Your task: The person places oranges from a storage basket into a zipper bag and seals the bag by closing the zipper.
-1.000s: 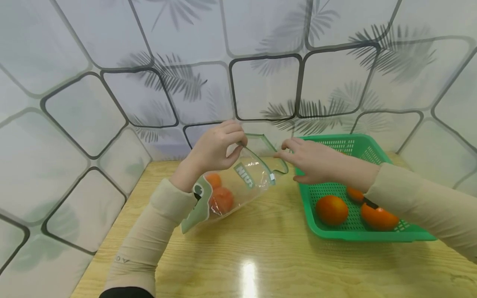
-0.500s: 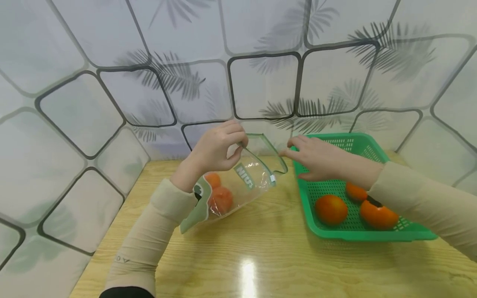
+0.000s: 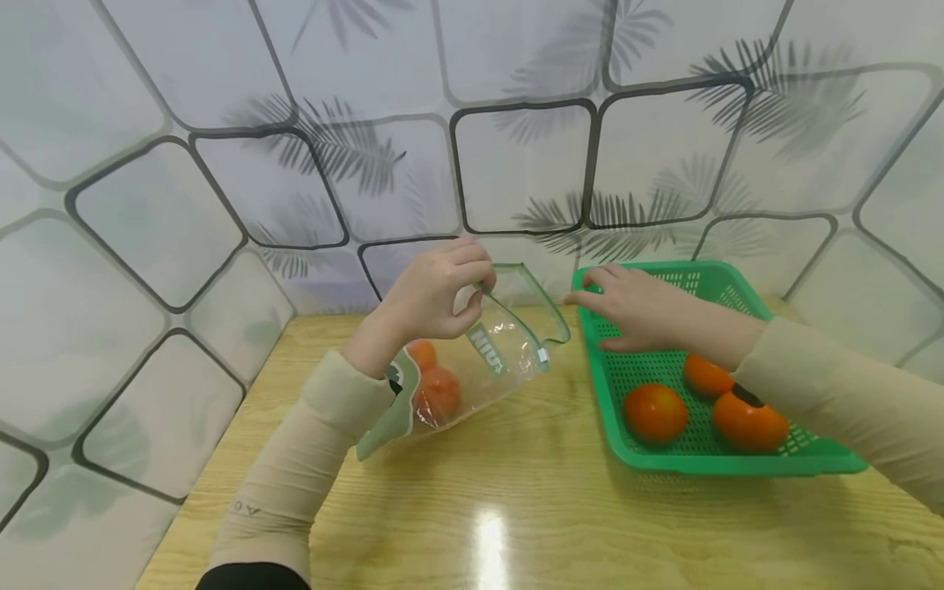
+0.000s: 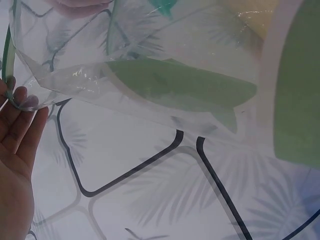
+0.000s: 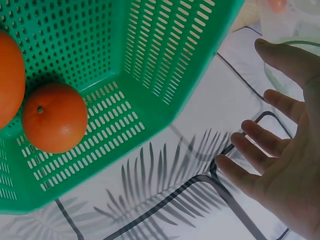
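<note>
My left hand pinches the upper rim of a clear zip bag with green print, which stands tilted with its mouth spread. Low inside the bag are orange-coloured round fruits that look like oranges. The left wrist view shows the left fingers at the bag's green-edged rim. Over the left side of a green plastic basket, my right hand hangs with spread fingers and nothing in them. Several oranges lie in the basket; the right forearm hides part of it.
The light wooden table meets a patterned wall right behind the bag and basket. A white zip slider sits on the bag's green seal. Another wall surface closes off the left side.
My right hand has drawn away from the bag's mouth, a little to the right over the basket. The left hand keeps its hold on the rim, almost unmoved.
</note>
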`<state>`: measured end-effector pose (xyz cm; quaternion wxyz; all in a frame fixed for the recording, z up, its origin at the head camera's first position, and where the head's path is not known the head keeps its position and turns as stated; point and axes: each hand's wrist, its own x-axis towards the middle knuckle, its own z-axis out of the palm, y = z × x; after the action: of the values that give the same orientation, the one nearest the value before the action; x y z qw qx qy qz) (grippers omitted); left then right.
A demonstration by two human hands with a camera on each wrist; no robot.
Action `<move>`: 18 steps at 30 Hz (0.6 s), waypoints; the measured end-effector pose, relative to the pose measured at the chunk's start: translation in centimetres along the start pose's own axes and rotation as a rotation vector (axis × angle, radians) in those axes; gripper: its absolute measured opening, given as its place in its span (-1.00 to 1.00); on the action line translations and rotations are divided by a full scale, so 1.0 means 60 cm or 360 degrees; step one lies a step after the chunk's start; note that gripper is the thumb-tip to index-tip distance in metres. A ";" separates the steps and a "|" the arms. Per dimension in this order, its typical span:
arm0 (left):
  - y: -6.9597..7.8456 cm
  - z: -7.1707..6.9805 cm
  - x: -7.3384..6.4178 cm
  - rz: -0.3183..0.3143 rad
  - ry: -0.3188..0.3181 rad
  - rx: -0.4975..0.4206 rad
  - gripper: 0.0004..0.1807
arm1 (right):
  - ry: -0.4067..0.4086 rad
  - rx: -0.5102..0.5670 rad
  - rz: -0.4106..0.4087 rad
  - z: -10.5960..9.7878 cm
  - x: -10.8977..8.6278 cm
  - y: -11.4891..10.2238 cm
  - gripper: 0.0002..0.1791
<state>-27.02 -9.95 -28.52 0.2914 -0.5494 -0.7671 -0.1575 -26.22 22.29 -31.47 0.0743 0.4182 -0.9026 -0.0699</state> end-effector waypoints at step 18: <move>0.000 -0.001 -0.003 0.0013 0.0008 -0.0013 -0.88 | -0.0108 0.0080 0.0186 0.021 -0.014 0.040 -0.16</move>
<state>-26.95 -10.15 -28.57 0.2919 -0.5533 -0.7634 -0.1608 -27.69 24.56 -32.31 0.0371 0.3640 -0.9289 -0.0567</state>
